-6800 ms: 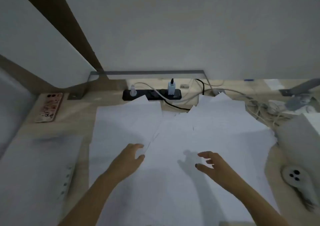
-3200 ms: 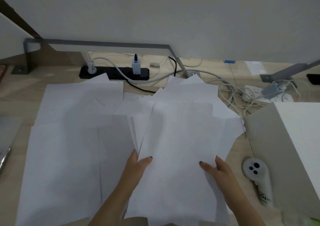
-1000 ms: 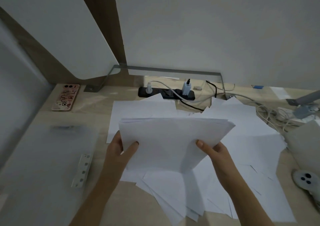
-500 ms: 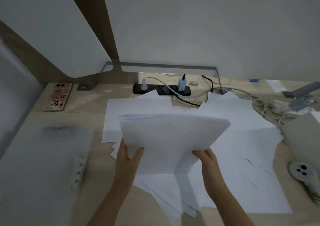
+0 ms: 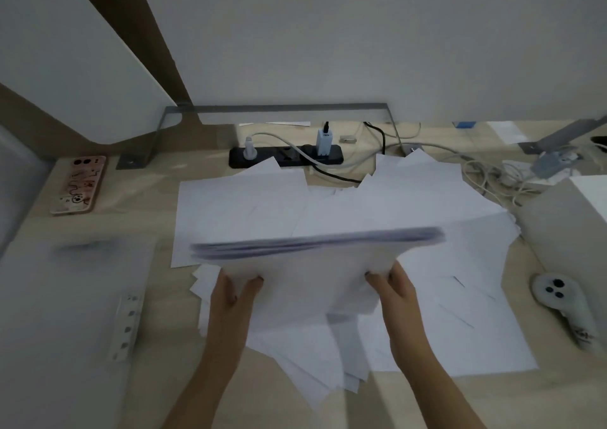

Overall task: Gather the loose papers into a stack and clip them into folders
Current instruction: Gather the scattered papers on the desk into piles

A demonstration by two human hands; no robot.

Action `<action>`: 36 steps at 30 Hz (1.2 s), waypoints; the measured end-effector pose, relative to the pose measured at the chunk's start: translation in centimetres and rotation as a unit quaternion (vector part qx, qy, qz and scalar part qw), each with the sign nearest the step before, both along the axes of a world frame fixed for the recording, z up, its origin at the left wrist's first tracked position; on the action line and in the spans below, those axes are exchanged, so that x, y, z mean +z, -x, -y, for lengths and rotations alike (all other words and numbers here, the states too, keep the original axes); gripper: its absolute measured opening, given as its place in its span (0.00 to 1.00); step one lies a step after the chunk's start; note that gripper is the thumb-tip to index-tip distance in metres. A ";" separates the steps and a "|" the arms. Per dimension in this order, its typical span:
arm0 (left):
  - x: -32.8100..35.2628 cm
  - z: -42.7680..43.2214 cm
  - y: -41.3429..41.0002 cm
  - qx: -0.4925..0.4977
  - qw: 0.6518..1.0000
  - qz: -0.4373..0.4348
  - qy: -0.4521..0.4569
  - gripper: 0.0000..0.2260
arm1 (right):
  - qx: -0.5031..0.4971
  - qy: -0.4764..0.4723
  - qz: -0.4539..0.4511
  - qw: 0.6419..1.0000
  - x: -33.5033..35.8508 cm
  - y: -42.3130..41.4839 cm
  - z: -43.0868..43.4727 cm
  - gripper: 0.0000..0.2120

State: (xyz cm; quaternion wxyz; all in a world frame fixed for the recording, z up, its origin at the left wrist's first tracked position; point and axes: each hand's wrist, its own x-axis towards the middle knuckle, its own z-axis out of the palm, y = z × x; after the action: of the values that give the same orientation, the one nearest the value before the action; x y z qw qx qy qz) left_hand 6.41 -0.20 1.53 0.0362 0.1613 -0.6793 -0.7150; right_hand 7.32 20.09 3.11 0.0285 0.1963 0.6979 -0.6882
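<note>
While the left hand [image 5: 231, 300] and right hand [image 5: 395, 289] each clamp a side of the paper stack [image 5: 305, 274], it stands on edge above loose sheets [image 5: 460, 336] at centre. Tapping its lower edge squarely should align it; the translucent folder [image 5: 65, 313] lies left.

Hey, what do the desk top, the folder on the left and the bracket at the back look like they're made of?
Desk top: pale wood-grain laminate, matte, by its faint streaks.
Folder: frosted translucent plastic, likely; the desk shows dimly through it, with a white punched strip along its edge.
Bracket: flat grey metal, dull finish, bent at its corners.
</note>
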 end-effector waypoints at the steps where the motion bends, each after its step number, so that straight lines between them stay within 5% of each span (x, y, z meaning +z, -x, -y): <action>1: 0.0 -0.8 0.2 -0.010 1.000 0.003 0.001 0.13 | -0.009 -0.013 0.002 1.000 0.2 -0.1 -0.7 0.05; 7: -1.0 -7.5 0.0 -0.144 0.985 0.066 0.063 0.03 | -0.069 -0.121 0.056 0.989 -1.7 -1.7 -8.1 0.04; 10: -2.5 -12.6 -0.4 -0.187 0.972 0.114 0.083 0.14 | -0.103 -0.157 0.101 0.977 -2.8 -3.1 -13.4 0.05; 16: -5.1 -22.5 -1.8 -0.275 0.937 0.197 0.093 0.15 | -0.137 -0.214 0.167 0.953 -4.7 -5.7 -23.4 0.07; 24: -8.6 -30.1 -3.5 -0.263 0.928 0.248 0.094 0.18 | -0.091 -0.305 0.226 0.921 -7.2 -6.9 -31.1 0.16; 27: -8.5 -31.3 -3.8 -0.290 0.912 0.263 0.126 0.10 | -0.075 -0.332 0.246 0.907 -7.6 -6.8 -31.8 0.18; 31: -8.0 -30.8 -3.6 -0.308 0.909 0.239 0.147 0.12 | -0.062 -0.438 0.196 0.875 -7.1 -6.6 -31.1 0.23; 36: -7.0 -26.3 -2.5 -0.226 0.936 0.189 0.191 0.14 | 0.023 -0.379 0.143 0.914 -5.2 -3.9 -26.9 0.21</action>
State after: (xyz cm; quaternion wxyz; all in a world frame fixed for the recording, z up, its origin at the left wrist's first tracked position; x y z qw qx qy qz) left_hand 8.96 26.15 -5.48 -0.2256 0.1255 -0.8160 -0.5172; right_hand 11.20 46.97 -2.08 0.0675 0.2728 0.8990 -0.3360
